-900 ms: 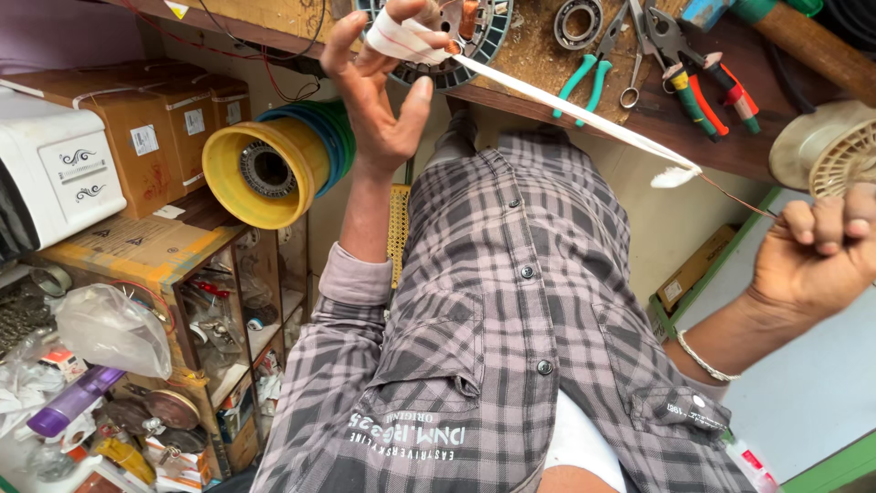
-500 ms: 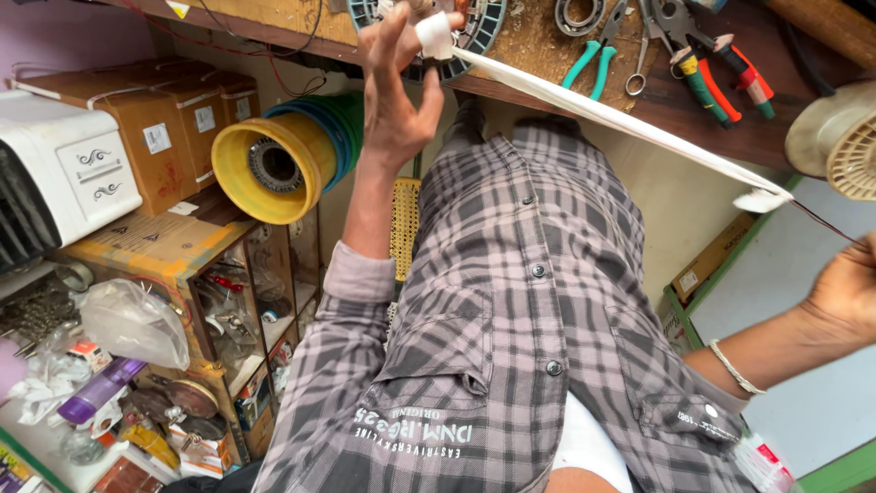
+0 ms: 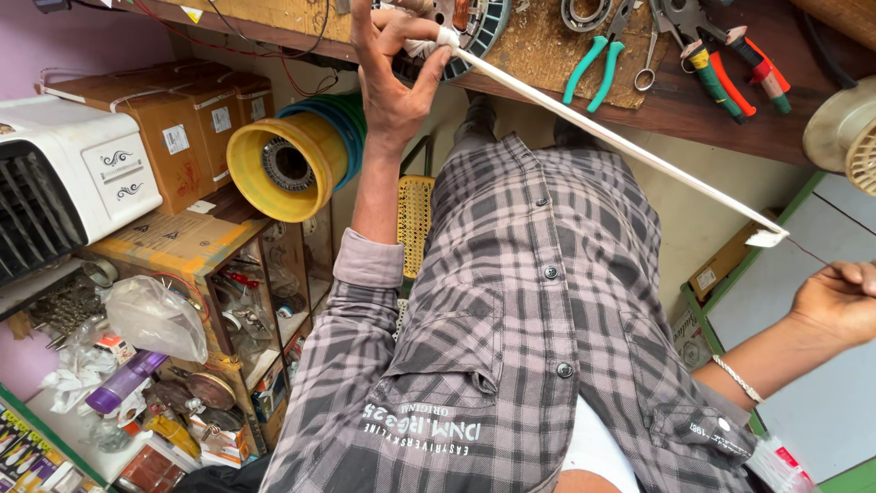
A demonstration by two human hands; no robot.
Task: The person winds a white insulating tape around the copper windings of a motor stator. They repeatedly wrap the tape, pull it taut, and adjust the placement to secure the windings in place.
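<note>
The left hand (image 3: 394,68) is raised to the near edge of the wooden surface (image 3: 675,100), its thumb and fingers pinched around one end of a white sleeve (image 3: 611,137). That end sits right against a round metal motor part (image 3: 474,27) lying on the surface. The sleeve runs taut and straight from there, slanting across the plaid shirt (image 3: 511,319) toward the right, where its far end is frayed. A thin dark wire (image 3: 808,253) comes out of that end and leads to the right hand (image 3: 839,297), which is closed around the wire, well apart from the left. On the surface, green-handled pliers (image 3: 593,68) lie just beyond the sleeve, with more pliers (image 3: 730,55) and a bearing ring (image 3: 584,14) near them. A yellow spool (image 3: 283,164) sits on boxes below the surface edge.
</note>
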